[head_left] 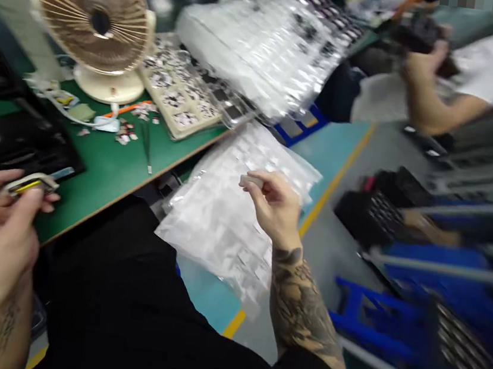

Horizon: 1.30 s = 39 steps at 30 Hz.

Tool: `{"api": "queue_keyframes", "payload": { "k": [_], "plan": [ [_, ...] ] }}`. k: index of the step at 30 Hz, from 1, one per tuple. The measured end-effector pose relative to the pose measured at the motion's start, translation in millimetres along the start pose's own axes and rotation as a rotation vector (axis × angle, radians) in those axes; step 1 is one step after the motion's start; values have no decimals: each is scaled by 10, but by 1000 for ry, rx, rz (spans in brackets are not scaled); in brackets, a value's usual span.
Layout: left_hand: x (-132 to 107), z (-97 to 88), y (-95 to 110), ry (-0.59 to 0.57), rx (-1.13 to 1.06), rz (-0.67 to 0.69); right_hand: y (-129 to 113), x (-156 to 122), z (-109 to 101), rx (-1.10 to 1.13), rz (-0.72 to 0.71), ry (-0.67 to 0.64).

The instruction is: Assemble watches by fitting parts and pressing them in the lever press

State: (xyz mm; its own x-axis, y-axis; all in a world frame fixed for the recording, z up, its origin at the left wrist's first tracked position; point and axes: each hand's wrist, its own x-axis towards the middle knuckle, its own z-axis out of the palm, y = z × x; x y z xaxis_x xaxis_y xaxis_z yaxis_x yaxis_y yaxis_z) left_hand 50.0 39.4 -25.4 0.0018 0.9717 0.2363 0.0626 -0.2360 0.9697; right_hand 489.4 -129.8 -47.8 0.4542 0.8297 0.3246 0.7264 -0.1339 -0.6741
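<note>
My left hand (3,220) is over the near left of the green bench, its thumb and fingers closed on a small pale-rimmed part (32,184) with a yellow strip across it. Much of that part is covered by the fingers. To the right, my right hand (273,203) pinches a small grey block (251,181) between thumb and fingertips. It is held above a stack of translucent plastic bags (224,218) beside the bench; motion blur hides what the bags contain.
A beige fan (110,85) and a compartment tray (185,132) of small parts stand on the green bench (111,189). Tweezers (147,147) lie near its edge. Bagged trays (263,49) sit behind. Another person's arm (444,113) is at upper right, with blue racks (374,314) below.
</note>
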Motion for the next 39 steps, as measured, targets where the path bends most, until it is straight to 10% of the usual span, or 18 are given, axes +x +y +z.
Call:
{"api": "queue_keyframes", "payload": {
  "k": [2,9,16,28,39],
  "plan": [
    [-17,25,26,169,0,22,-424,262,353,227,-166,-44],
    [39,52,82,72,-257,-217,-1834,775,1534,607,-594,-304],
    [-8,-22,31,-2,-504,-154,-2322,760,2120,699,-805,-471],
    [-13,16,67,22,-425,-158,-2222,721,2169,726,-567,-620],
    [-98,20,37,74,-233,-134,-2466,819,1965,524,-750,-503]
  ]
}}
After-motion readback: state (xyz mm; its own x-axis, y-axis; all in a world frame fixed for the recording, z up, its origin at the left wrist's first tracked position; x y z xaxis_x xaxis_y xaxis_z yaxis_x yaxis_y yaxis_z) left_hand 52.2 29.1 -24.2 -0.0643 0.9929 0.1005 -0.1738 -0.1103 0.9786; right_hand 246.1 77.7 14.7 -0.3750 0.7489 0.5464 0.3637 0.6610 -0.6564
